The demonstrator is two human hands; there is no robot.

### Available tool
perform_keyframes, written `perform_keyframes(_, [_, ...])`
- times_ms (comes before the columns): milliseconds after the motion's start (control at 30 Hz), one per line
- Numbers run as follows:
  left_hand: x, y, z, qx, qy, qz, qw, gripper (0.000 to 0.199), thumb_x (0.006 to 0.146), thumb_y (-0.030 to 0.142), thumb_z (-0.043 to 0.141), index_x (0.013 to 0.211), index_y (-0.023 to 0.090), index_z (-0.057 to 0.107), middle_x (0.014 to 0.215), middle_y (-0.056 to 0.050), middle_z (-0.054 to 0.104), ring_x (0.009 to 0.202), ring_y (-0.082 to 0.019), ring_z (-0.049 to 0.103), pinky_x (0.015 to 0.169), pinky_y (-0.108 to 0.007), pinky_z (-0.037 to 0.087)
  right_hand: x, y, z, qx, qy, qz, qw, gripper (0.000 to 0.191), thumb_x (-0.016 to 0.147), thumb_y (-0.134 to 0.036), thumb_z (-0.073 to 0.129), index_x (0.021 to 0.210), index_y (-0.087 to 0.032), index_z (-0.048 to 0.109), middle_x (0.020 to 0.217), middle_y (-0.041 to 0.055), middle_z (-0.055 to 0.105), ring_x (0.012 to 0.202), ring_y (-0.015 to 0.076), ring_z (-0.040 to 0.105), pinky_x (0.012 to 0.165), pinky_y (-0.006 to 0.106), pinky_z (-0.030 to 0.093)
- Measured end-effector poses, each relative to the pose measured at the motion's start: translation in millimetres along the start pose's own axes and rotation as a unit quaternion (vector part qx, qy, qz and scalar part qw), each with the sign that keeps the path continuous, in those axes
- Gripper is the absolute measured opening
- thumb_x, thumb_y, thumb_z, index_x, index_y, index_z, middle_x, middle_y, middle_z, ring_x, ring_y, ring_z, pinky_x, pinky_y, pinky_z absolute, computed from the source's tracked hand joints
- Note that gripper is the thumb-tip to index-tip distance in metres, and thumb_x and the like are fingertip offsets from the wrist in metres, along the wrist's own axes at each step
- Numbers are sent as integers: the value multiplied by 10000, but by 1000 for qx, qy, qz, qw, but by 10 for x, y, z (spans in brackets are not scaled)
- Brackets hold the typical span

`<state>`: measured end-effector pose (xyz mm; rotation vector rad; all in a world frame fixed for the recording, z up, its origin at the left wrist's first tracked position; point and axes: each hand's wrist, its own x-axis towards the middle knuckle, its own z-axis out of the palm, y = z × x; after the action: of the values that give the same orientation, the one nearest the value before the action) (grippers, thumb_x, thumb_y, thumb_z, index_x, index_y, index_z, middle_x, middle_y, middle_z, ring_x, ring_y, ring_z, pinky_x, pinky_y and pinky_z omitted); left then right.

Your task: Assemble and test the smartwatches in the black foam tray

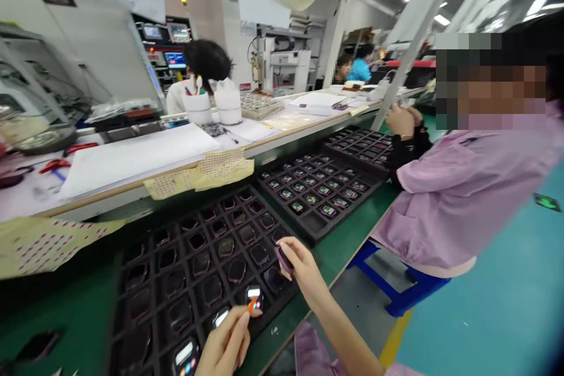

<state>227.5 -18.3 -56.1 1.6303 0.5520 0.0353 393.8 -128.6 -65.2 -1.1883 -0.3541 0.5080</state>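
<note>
Right hand [303, 267] closed on a dark device [285, 258], left hand [227, 339] on an orange stick [252, 304] over a black tray [282, 305].

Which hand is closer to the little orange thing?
Left. The left hand holds the orange thing; the right hand is farther forward and to the right, holding a watch.

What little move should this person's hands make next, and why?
Probably a light tap on the lit device with the orange tool in the left hand: the tool appears right in front of it, though contact is unclear. The right hand is occupied, holding a second device.
</note>
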Motion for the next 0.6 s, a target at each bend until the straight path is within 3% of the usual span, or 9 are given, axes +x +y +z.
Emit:
perform_keyframes(100, [19,172,39,-8,-33,37,999,491,843,629,399,810,165,557,490,70,332,431,-75,253,428,-202,190,-18,-26,288,156,-69,97,981,270,763,-419,676,841,-199,540,525,-82,421,371,42,294,350,171,218])
perform_keyframes(200, [67,237,50,-23,-22,53,998,448,877,574,384,748,163,508,492,75,330,425,-66,254,426,-198,186,-61,-17,487,188,-109,145,965,261,753,-378,695,812,-200,513,495,-92,432,340,31,292,318,148,204])
perform_keyframes(600, [100,182,0,-56,13,66,996,464,865,575,406,709,153,518,456,86,314,385,-54,223,391,-201,159,-158,3,603,169,-115,146,968,281,787,-390,663,795,-217,442,508,-102,452,317,30,314,321,146,254])
